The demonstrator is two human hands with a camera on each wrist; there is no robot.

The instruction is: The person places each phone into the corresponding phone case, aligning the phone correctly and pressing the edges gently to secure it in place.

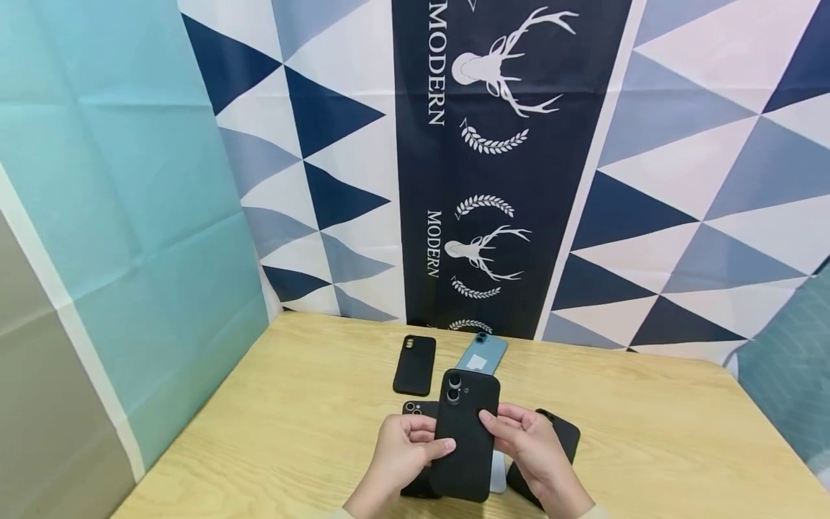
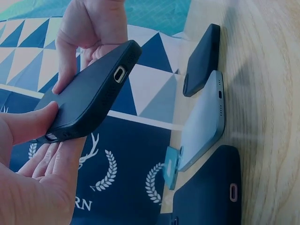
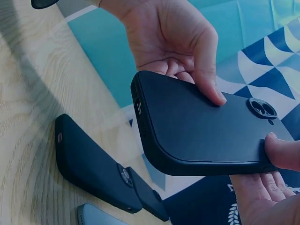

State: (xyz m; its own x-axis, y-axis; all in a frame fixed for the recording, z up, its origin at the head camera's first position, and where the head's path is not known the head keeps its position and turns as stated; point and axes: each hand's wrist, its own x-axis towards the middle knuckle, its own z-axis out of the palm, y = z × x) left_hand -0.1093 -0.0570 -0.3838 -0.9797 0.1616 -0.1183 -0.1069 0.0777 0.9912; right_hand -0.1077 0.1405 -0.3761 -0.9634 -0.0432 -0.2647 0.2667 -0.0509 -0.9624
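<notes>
Both hands hold a phone in a black case (image 1: 467, 440) in front of me, raised over the table with its back and two camera rings facing up. My left hand (image 1: 403, 450) pinches the left long edge, thumb on the back. On the opposite edge, my right hand (image 1: 528, 441) grips it with the thumb higher up, nearer the cameras. In the left wrist view the port cutout (image 2: 120, 74) shows in the case's bottom end. The right wrist view shows the camera cutout (image 3: 262, 108) near the right thumb. The screen side is hidden.
Under the hands lie a black phone (image 1: 415, 484) at left, a silver phone (image 1: 498, 472) mostly covered, and a black phone (image 1: 565, 432) at right. Farther back are another black one (image 1: 415, 366) and a blue phone (image 1: 491, 352) by the patterned backdrop (image 1: 473, 166).
</notes>
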